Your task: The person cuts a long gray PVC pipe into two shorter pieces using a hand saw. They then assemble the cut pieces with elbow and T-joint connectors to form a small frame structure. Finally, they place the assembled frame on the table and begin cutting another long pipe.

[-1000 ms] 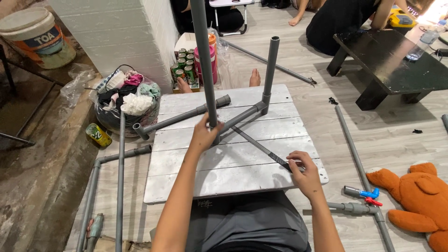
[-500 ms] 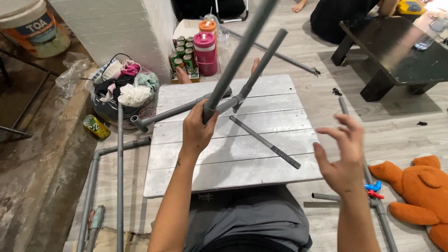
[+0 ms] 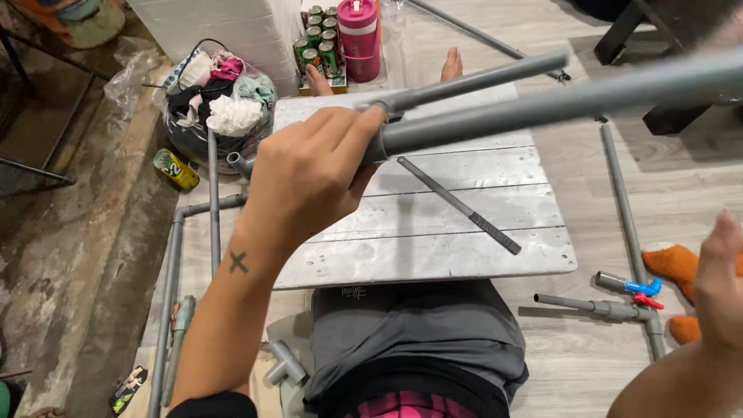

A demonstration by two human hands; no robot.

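Fabric-filled basket (image 3: 193,131) beside pipe assembly (image 3: 495,104)

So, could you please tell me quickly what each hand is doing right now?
Left hand: closed around the grey pipe assembly, lifted above the white board.
Right hand: open, holding nothing, at the frame's right edge.

Pink tumbler (image 3: 358,39) beside green cans (image 3: 317,46); basket of cloths (image 3: 217,104); orange plush toy (image 3: 685,271) on floor.
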